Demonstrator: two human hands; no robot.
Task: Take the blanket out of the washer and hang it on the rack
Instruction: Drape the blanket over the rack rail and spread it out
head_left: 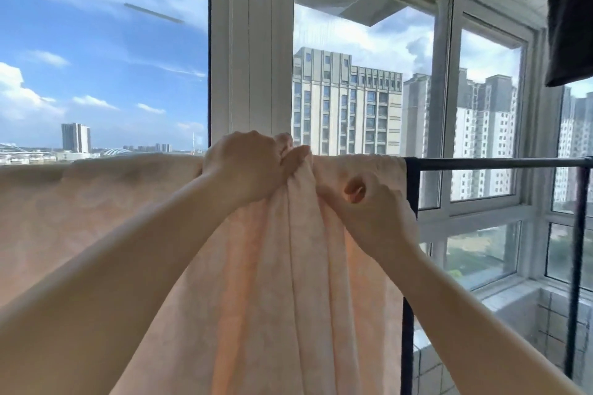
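The soft peach fleece blanket (96, 218) already hangs over the dark metal rack bar (494, 163), where the left hand (247, 167) pinches a bunched fold at the bar and, just right, the right hand (369, 212) clutches the pleats below it, seemingly to spread them.

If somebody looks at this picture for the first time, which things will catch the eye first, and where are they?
First comes the peach blanket, draped over the dark rack bar across the middle and filling the lower left. At the centre, the left hand and the right hand each hold a bunched fold of it in their grip near the bar. Behind, large windows show blue sky and tall apartment buildings to the right.
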